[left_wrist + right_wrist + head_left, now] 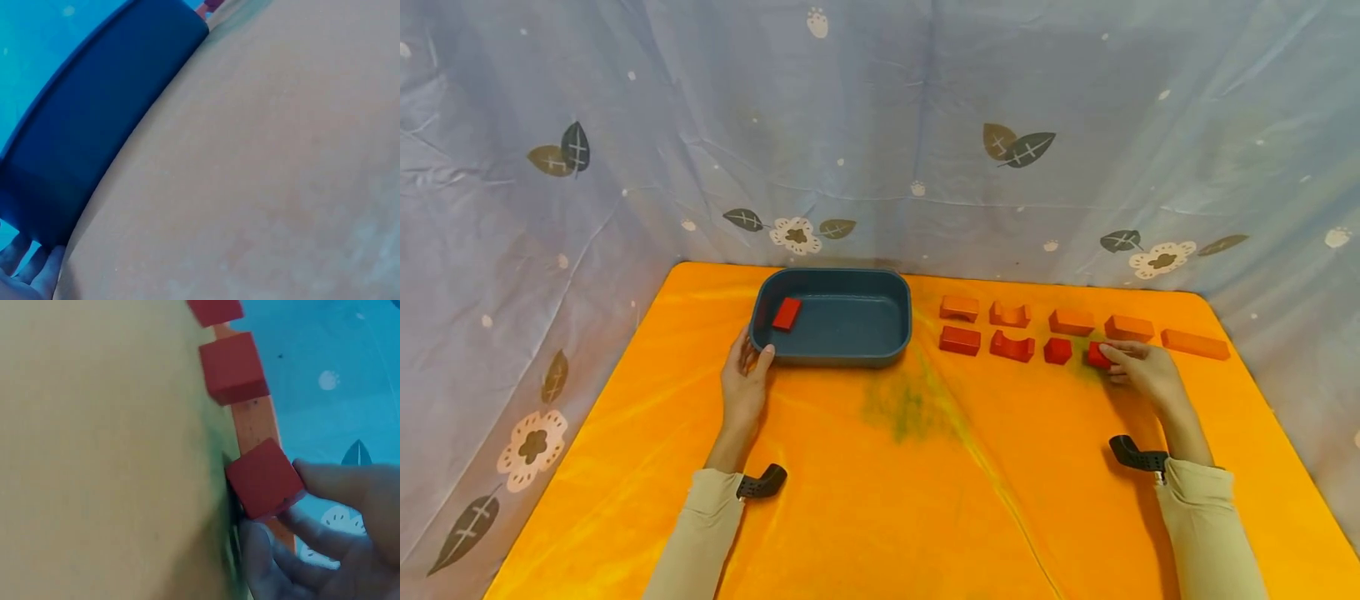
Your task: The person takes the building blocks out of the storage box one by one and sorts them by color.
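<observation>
A dark blue rectangular tray (842, 360) stands at the back left of the table. My left hand (746, 379) holds its near left corner, thumb by the front rim and fingers along the side; the left wrist view catches a few fingertips against the wall of the tray (94, 119). Inside, toward the left end, lies a red rectangular block (787, 314). Over on the right, my right hand (1142, 371) pinches a red cube (265, 480) between thumb and fingers. That cube is tilted, at the right end of the red row.
Left of the held cube sit another red cube (1057, 351), a red block with a curved notch (1012, 346) and a red arch-like block (959, 340). Behind them runs a row of orange blocks, ending in a long orange bar (1195, 344). A patterned curtain (880, 150) encloses the orange-covered table (880, 500).
</observation>
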### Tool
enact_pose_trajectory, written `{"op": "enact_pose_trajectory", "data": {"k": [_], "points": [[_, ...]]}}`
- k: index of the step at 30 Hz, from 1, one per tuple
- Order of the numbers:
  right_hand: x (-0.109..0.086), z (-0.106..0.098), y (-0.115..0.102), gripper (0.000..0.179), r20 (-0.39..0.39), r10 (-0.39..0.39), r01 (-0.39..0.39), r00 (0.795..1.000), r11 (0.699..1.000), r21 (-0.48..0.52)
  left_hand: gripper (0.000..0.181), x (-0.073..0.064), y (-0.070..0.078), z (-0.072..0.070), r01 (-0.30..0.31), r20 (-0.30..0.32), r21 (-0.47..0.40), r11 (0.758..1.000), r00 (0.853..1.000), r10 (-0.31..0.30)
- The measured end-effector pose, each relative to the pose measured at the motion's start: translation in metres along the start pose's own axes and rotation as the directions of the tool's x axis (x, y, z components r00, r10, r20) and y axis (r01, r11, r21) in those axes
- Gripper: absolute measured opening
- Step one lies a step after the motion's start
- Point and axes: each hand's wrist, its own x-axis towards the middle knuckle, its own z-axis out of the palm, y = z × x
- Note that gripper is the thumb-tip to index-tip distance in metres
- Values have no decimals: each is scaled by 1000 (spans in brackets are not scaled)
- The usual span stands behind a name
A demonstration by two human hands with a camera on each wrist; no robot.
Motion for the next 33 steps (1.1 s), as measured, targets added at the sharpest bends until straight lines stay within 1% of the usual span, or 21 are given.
{"op": "enact_pose_trajectory", "data": {"k": [1,3,5,9,12,14,15,17,18,20,22,24,26,29,30,33], "points": [[0,0,0,61,-31,-7,5,999,999,-40,64,0,0,0,-1,-4,0,1000,1000,1],[1,-1,-1,59,-82,-9,2,997,996,-84,63,0,0,-1,-1,-10,-1,1000,1000,1],[2,-1,-1,57,-116,-1,-9,993,996,-89,63,1,-1,-2,-5,-14,-3,1000,1000,5],[4,0,2,52,-94,55,-51,994,998,41,63,1,-1,-3,-10,-8,-14,1000,1000,10],[4,0,5,51,-83,63,-56,995,995,84,64,1,-2,-3,-4,-7,-18,1000,1000,4],[3,1,6,56,-74,54,-49,996,997,63,64,1,-2,-3,1,-10,-18,1000,1000,-1],[3,1,6,59,-74,45,-42,996,998,36,65,1,-2,-2,2,-12,-17,1000,1000,-2],[1,1,5,61,-83,16,-20,996,998,-53,65,2,-2,-2,3,-15,-11,1000,1000,-3],[0,1,5,60,-100,-2,-9,995,994,-106,65,2,-2,-2,2,-15,-9,1000,1000,-2],[-3,1,3,56,-163,-48,13,985,978,-210,65,2,-3,-2,1,-15,-4,1000,1000,-1],[-4,2,1,51,-239,-100,28,966,957,-288,64,2,-2,-2,0,-15,-3,1000,1000,0],[-4,4,-2,45,-313,-150,41,938,943,-331,64,3,-2,-2,-2,-13,-5,1000,1000,2],[-2,9,-7,40,-358,-192,61,914,936,-346,63,3,-2,-2,1,-13,-7,1000,1000,-1],[1,18,-22,37,-372,-224,90,901,935,-344,63,3,-2,-1,3,-17,-3,1000,1000,-4],[2,22,-29,37,-369,-231,102,900,936,-338,63,3,-2,-1,5,-17,-2,1000,1000,-5],[5,36,-49,40,-329,-246,144,912,942,-305,64,1,-3,0,7,-15,-5,1000,1000,-7]]}}
